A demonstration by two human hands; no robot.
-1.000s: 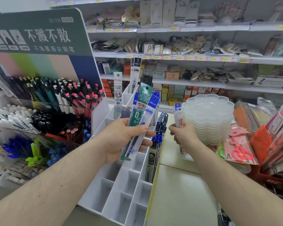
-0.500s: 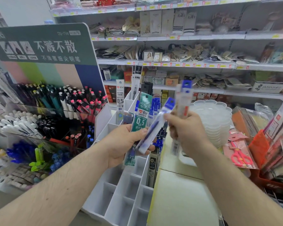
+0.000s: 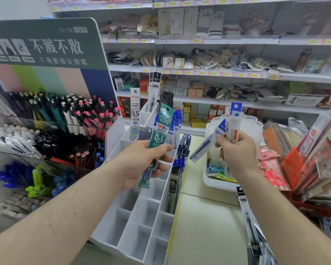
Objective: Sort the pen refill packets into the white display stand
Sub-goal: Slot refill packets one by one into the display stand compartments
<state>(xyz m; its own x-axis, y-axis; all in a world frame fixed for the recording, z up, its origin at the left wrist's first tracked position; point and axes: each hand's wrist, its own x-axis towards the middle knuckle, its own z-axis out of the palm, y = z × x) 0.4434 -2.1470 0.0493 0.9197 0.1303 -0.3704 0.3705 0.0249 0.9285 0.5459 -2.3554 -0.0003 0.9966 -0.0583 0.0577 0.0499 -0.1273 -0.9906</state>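
Green refill packet (image 3: 159, 131) marked 0.5: pinched in left hand (image 3: 141, 165), thumb across its front, fingers curled behind, held above the white display stand (image 3: 139, 222). Right hand (image 3: 235, 152) grips two blue-topped packets: one upright (image 3: 234, 121), one tilted down-left (image 3: 208, 142), over the counter just right of the stand. Stand's right column holds blue packets (image 3: 177, 123) and a black one (image 3: 173, 190); near cells bare. Pen rack (image 3: 52, 119) to the left.

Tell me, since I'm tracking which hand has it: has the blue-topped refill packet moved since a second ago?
Yes. The blue-topped refill packet has left the left hand, going rightward off the white display stand into the right hand.
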